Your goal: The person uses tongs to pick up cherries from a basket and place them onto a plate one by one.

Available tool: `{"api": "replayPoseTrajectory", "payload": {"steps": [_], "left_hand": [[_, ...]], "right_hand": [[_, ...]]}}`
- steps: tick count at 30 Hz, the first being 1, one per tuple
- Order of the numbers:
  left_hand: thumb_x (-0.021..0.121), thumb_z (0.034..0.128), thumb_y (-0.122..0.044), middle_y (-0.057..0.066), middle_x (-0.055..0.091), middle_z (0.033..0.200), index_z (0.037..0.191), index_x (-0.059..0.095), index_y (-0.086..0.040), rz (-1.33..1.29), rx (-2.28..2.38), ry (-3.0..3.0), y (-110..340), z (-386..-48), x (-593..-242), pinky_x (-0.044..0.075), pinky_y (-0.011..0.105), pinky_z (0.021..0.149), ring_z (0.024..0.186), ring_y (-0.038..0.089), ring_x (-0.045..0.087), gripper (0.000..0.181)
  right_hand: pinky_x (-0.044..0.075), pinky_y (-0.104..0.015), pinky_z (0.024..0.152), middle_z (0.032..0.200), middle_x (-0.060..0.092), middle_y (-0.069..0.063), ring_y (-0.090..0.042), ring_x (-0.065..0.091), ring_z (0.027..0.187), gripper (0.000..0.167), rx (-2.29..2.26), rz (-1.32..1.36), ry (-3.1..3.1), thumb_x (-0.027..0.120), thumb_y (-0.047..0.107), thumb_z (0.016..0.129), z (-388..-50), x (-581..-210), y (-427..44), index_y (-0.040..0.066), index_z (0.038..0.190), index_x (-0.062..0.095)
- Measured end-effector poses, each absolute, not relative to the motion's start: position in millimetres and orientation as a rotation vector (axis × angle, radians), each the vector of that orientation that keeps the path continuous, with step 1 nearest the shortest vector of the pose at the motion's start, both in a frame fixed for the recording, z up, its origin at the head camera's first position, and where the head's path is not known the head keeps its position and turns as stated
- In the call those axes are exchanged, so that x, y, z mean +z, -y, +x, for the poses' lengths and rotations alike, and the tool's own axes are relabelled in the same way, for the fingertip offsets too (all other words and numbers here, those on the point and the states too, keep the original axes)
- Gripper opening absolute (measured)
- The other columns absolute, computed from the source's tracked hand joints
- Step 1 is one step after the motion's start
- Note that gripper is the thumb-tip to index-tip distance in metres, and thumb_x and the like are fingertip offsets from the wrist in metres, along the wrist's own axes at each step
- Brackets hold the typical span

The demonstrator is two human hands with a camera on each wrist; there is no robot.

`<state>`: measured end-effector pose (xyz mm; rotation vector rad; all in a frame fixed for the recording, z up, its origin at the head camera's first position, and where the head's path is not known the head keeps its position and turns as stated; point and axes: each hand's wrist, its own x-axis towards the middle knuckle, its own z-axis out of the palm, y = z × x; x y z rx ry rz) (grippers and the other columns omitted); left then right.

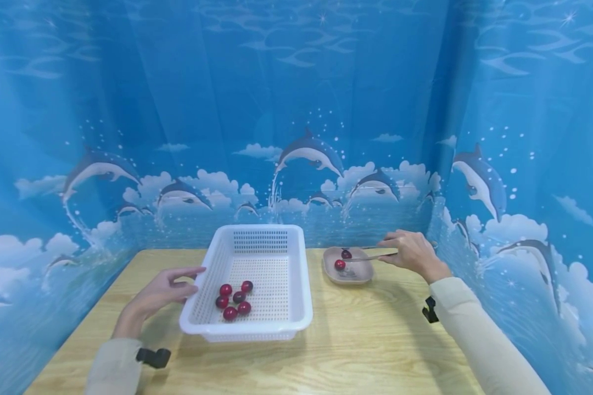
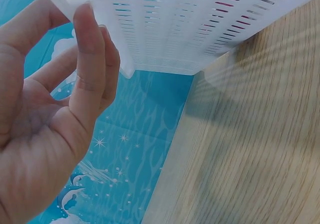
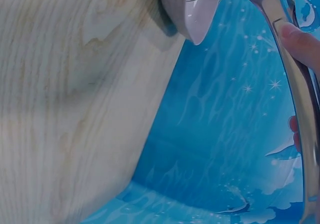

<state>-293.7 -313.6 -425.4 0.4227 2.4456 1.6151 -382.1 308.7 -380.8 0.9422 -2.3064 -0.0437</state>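
Note:
My left hand (image 1: 165,291) grips the left rim of a white perforated plastic basket (image 1: 301,285); in the left wrist view its fingers (image 2: 90,49) are at the basket's edge. Several dark red cherries (image 1: 230,313) lie in the near left part of the basket. On the right, my right hand (image 1: 410,253) holds metal food tongs (image 3: 300,99) with slotted ends. The tips reach over a small pale pinkish dish (image 1: 351,281), one beside a red cherry (image 1: 340,265). A second, darker cherry (image 1: 346,254) lies behind it. Whether the tips touch either cherry I cannot tell.
Basket and dish stand apart on a light wood-grain table (image 1: 356,340), the dish near its back edge. A blue dolphin-print curtain (image 1: 296,109) encloses the back and sides. Black wrist mounts (image 1: 153,357) sit on both sleeves.

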Motion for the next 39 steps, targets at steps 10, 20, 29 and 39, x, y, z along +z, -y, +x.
{"api": "replayPoseTrajectory", "payload": {"steps": [10, 20, 29, 39], "left_hand": [[0.069, 0.0983, -0.023, 0.034, 0.051, 0.149, 0.155, 0.043, -0.003, 0.419, 1.612, -2.45, 313, -293, -425, 0.063, 0.037, 0.089, 0.11, 0.023, 0.073, 0.065], [0.07, 0.098, -0.023, 0.035, 0.051, 0.148, 0.154, 0.044, -0.002, 0.409, 1.608, -2.458, 312, -293, -425, 0.064, 0.037, 0.089, 0.107, 0.018, 0.073, 0.065], [0.069, 0.0985, -0.022, 0.035, 0.053, 0.144, 0.153, 0.045, -0.001, 0.422, 1.602, -2.47, 313, -293, -425, 0.064, 0.036, 0.088, 0.105, 0.014, 0.073, 0.063], [0.068, 0.099, -0.02, 0.034, 0.053, 0.139, 0.153, 0.044, 0.001, 0.445, 1.623, -2.446, 313, -293, -425, 0.064, 0.037, 0.089, 0.104, 0.013, 0.073, 0.062]], "right_hand": [[0.034, -0.022, 0.039, 0.095, 0.078, -0.002, -0.021, 0.069, 0.071, 0.027, -0.037, 0.863, 2.408, 0.089, 0.038, 0.078, -386, -391, -317, 0.021, 0.099, 0.084], [0.039, -0.025, 0.038, 0.1, 0.079, -0.006, -0.023, 0.071, 0.073, 0.032, -0.066, 0.811, 2.477, 0.089, 0.039, 0.078, -389, -400, -320, 0.019, 0.102, 0.084], [0.039, -0.026, 0.039, 0.101, 0.078, -0.008, -0.022, 0.069, 0.069, 0.028, -0.056, 0.779, 2.549, 0.088, 0.035, 0.08, -391, -407, -320, 0.019, 0.103, 0.084], [0.038, -0.025, 0.038, 0.098, 0.078, -0.006, -0.019, 0.067, 0.064, 0.029, -0.053, 0.783, 2.559, 0.087, 0.034, 0.081, -394, -410, -315, 0.017, 0.105, 0.084]]}}
